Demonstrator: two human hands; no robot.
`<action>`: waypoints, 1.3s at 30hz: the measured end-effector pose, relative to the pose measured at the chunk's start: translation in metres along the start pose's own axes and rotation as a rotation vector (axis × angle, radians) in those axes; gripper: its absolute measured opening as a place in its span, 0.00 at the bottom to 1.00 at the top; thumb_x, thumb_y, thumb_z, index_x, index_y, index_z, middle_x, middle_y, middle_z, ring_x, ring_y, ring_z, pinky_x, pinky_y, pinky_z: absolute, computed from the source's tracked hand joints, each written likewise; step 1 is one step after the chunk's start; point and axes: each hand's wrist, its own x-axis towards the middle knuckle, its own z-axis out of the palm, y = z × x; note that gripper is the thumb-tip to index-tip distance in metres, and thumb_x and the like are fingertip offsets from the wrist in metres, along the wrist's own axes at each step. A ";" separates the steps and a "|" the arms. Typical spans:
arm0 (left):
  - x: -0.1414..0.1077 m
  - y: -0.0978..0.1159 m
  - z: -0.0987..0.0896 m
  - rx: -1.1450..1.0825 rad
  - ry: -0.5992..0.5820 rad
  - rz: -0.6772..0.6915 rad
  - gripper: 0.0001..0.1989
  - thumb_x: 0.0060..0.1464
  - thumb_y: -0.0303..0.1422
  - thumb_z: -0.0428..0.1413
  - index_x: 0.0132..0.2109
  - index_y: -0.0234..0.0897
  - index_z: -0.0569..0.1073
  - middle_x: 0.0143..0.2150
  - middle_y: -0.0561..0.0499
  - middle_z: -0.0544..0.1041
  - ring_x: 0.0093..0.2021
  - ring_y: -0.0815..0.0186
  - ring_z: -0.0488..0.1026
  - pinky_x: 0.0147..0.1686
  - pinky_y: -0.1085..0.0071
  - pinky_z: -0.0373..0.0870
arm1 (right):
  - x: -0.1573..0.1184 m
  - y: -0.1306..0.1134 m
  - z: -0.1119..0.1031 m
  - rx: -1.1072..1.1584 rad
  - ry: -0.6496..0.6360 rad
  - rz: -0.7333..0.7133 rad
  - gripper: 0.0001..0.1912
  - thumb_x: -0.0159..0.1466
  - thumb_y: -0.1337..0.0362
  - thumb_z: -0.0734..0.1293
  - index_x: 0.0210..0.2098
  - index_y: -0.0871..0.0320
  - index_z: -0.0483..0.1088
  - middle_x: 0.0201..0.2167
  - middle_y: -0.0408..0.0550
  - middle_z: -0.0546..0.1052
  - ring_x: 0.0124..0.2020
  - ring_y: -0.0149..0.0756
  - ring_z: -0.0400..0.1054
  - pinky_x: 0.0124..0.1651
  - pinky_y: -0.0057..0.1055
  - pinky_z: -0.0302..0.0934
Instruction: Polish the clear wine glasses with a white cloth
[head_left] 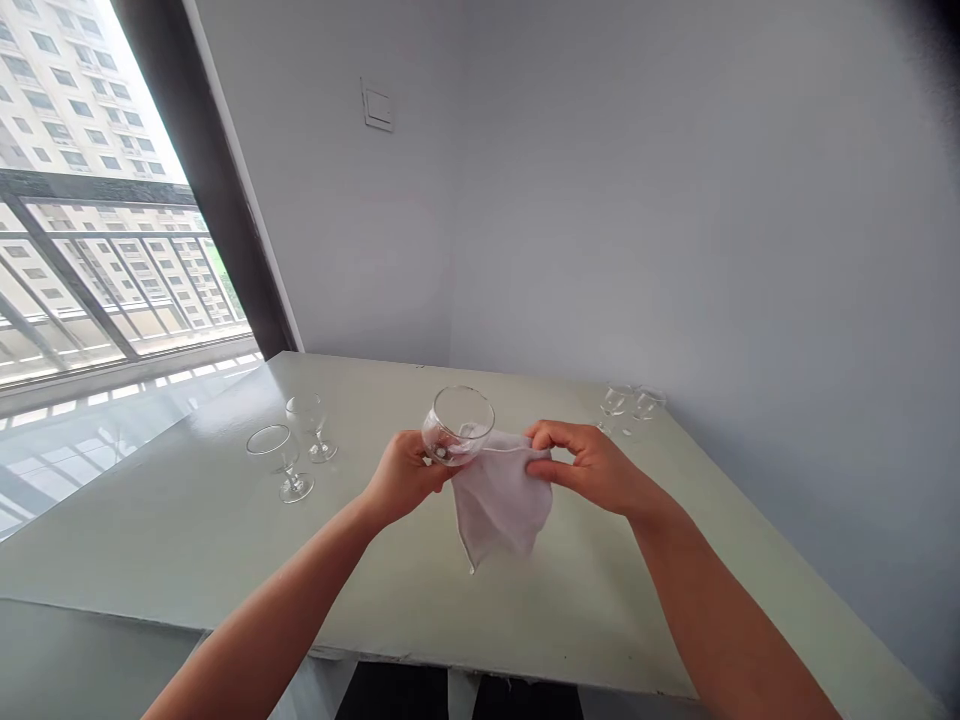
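Left hand [405, 478] is wrapped round a tilted wine glass [457, 425], right hand [592, 465] pinching a white cloth [499, 497] up against it, above the table [150, 530]. Two glasses [281, 460] stand left, two more [615, 403] far right, empty I think.

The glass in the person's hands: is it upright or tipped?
Tipped. The wine glass sits tilted in the left hand, its mouth leaning toward the viewer, while the glass on the table stands upright on its foot.

wine glass [457, 425]: clear, smooth, shiny glass, at 12 o'clock
napkin [501, 497]: matt white cloth, at 3 o'clock from the glass
tabletop [480, 620]: smooth, glossy pale green surface, at 6 o'clock
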 end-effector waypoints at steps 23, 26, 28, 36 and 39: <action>0.027 -0.029 0.012 -0.204 0.181 -0.195 0.15 0.47 0.43 0.55 0.31 0.38 0.61 0.15 0.61 0.60 0.16 0.76 0.55 0.18 0.79 0.50 | -0.002 0.075 0.082 0.849 0.236 0.257 0.23 0.52 0.54 0.69 0.44 0.55 0.66 0.38 0.49 0.72 0.33 0.36 0.67 0.33 0.31 0.61; 0.035 -0.053 0.012 -0.130 0.165 -0.258 0.15 0.45 0.44 0.55 0.33 0.37 0.64 0.16 0.60 0.61 0.16 0.75 0.57 0.18 0.78 0.51 | -0.003 0.078 0.082 0.936 0.344 0.348 0.17 0.53 0.57 0.68 0.41 0.56 0.68 0.31 0.46 0.73 0.26 0.34 0.66 0.29 0.31 0.60; 0.038 -0.067 0.012 -0.053 0.166 -0.276 0.17 0.45 0.46 0.54 0.36 0.37 0.66 0.19 0.59 0.65 0.17 0.75 0.58 0.19 0.77 0.53 | -0.004 0.080 0.078 0.957 0.401 0.411 0.15 0.54 0.57 0.67 0.39 0.56 0.68 0.26 0.45 0.72 0.23 0.34 0.64 0.26 0.31 0.59; 0.036 -0.104 0.016 0.497 0.185 -0.025 0.20 0.50 0.48 0.49 0.45 0.41 0.66 0.27 0.55 0.71 0.27 0.68 0.66 0.32 0.71 0.59 | -0.001 0.097 0.048 0.711 0.807 0.401 0.14 0.53 0.54 0.66 0.34 0.57 0.67 0.26 0.46 0.71 0.26 0.38 0.66 0.27 0.33 0.59; 0.033 -0.111 0.022 0.634 0.182 0.112 0.22 0.51 0.48 0.49 0.49 0.40 0.65 0.26 0.55 0.71 0.27 0.68 0.66 0.38 0.68 0.58 | 0.009 0.082 0.044 0.381 0.870 0.203 0.14 0.57 0.54 0.62 0.36 0.56 0.67 0.31 0.46 0.71 0.32 0.36 0.65 0.32 0.30 0.58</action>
